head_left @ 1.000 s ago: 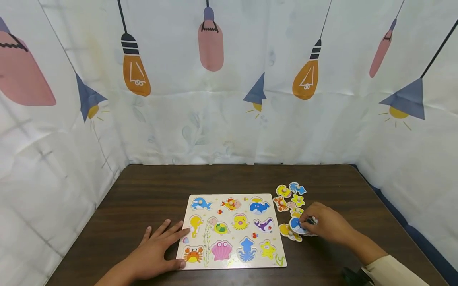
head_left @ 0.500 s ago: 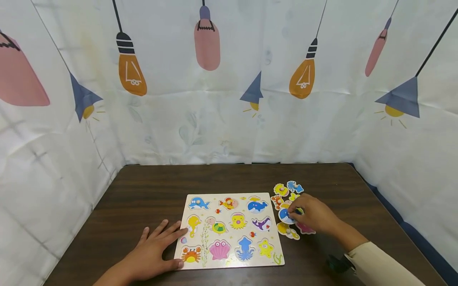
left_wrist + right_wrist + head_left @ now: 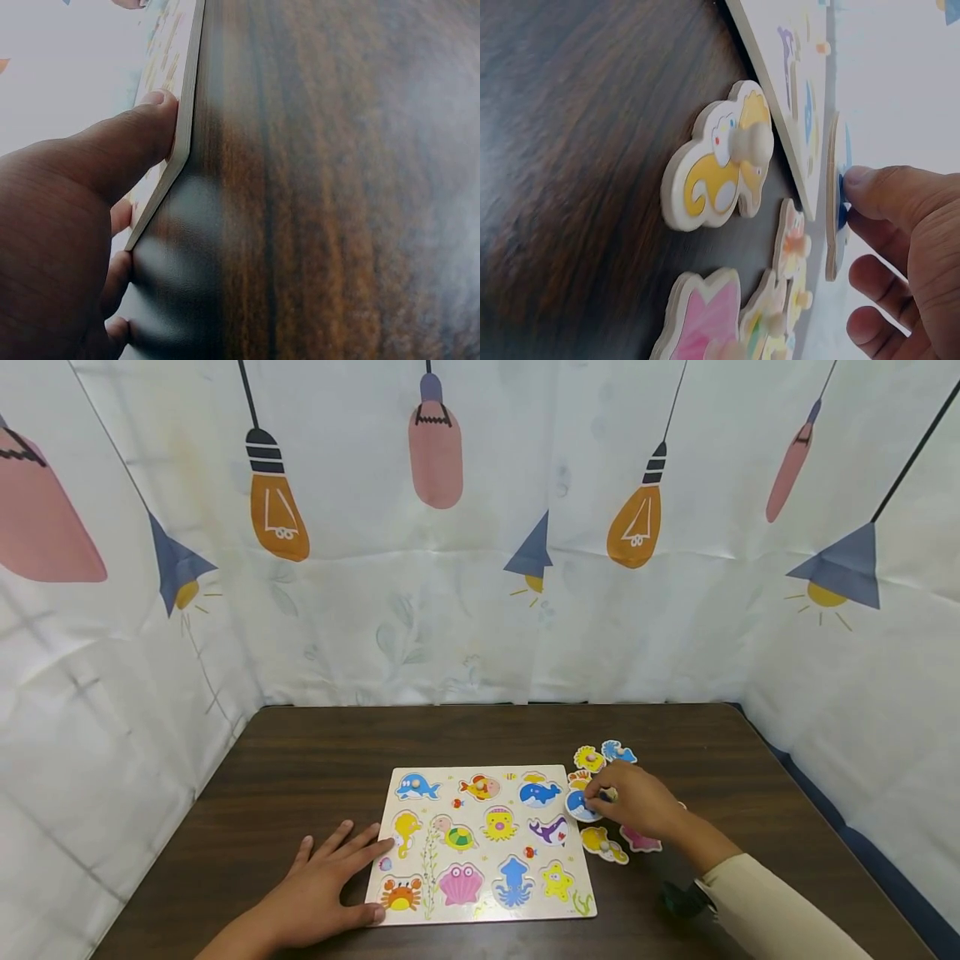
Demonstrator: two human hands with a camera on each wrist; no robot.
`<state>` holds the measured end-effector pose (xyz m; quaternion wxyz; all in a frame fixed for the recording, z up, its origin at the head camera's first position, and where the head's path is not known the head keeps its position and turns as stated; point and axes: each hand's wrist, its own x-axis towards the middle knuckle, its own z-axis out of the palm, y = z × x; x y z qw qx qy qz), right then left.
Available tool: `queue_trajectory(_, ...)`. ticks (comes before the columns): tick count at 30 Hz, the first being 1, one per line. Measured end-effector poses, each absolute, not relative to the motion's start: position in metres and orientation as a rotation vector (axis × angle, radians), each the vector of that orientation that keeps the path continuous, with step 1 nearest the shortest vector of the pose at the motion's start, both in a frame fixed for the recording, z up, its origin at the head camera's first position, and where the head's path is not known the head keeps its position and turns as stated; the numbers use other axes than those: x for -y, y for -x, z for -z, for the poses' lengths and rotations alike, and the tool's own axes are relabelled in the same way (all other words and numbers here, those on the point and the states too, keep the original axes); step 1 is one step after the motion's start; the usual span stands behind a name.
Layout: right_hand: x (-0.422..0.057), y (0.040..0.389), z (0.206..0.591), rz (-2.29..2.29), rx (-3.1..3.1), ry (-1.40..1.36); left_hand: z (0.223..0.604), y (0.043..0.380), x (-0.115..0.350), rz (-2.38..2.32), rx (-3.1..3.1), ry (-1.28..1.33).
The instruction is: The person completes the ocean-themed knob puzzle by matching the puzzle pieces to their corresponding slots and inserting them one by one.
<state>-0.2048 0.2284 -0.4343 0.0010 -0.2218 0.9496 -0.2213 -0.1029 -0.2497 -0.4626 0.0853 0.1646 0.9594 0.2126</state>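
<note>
My right hand point(image 3: 637, 802) pinches a blue whale puzzle piece point(image 3: 577, 803) between thumb and fingers, near the right edge of a pale sea-animal puzzle board point(image 3: 491, 858). In the right wrist view the whale piece point(image 3: 832, 217) is seen edge-on, raised above the loose pieces. My left hand point(image 3: 322, 885) lies with fingers spread at the board's left edge. Its thumb point(image 3: 142, 127) presses on the lower left corner in the left wrist view. Wooden knobs stick up from the dolphin point(image 3: 417, 787) and the fish point(image 3: 480, 788) on the board.
Right of the board lie a yellow seahorse piece point(image 3: 602, 843), a pink piece point(image 3: 642, 840), a yellow octopus piece point(image 3: 588, 758) and a blue squid piece point(image 3: 617, 752). Other loose pieces are partly hidden under the right hand. A printed white curtain point(image 3: 465, 635) hangs behind the dark table point(image 3: 322, 752).
My right hand has lifted the whale piece from the pile and moved left and slightly away, up to the board's right edge. My left hand has stayed in place.
</note>
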Motion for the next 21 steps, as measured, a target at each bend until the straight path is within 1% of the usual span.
queue_trajectory(6,-0.217,0.210,0.437,0.685,-2.988,0.658,0.463,0.103,0.250,-0.633,-2.855,-0.487)
queue_trajectory(14,-0.208,0.216,0.439,0.688,-2.988,0.708,0.461,0.101,0.249,-0.660,-2.846,-0.494)
queue_trajectory(21,-0.199,0.221,0.440,0.704,-2.961,0.649,0.463,0.102,0.250,-0.651,-2.860,-0.489)
